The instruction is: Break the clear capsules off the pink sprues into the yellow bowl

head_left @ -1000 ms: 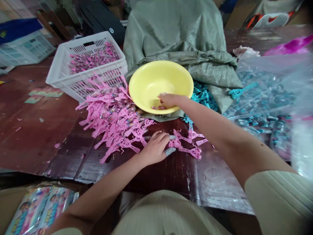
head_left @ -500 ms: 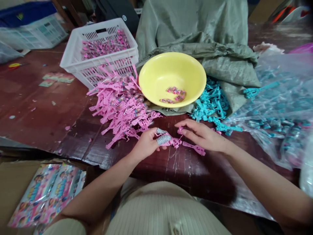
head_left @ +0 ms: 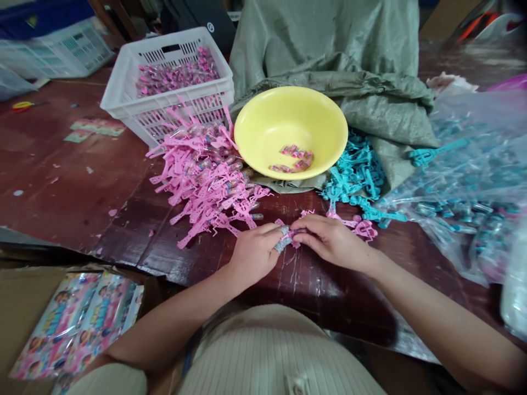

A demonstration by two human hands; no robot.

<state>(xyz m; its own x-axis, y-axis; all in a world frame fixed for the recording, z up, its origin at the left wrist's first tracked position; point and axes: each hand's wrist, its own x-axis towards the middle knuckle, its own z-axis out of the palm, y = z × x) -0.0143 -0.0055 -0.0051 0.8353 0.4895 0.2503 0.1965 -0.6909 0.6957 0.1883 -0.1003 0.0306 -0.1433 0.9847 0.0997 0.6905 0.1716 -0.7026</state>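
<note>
On my left, the crate (head_left: pixel 173 101) stands behind the pink pile (head_left: pixel 200 184). My left hand (head_left: pixel 253 249), grey tape (head_left: pixel 282 242) round its fingertips, pinches a pink piece (head_left: pixel 291 236) over the table (head_left: pixel 325 291), in front of the bowl (head_left: pixel 288 123). My right hand (head_left: pixel 337 241) pinches the piece's right end, thumb against forefinger. Further right lie the teal pile (head_left: pixel 354 170) and a clear bag (head_left: pixel 453 181).

I see one camera on the person's head, facing forward and down: the ribbed beige fabric shirt (head_left: pixel 280 351) lies closest, the bare left hand (head_left: pixel 253 252) and bare right hand (head_left: pixel 335 241) farther, the round yellow plastic basin (head_left: pixel 263 123) beyond.
</note>
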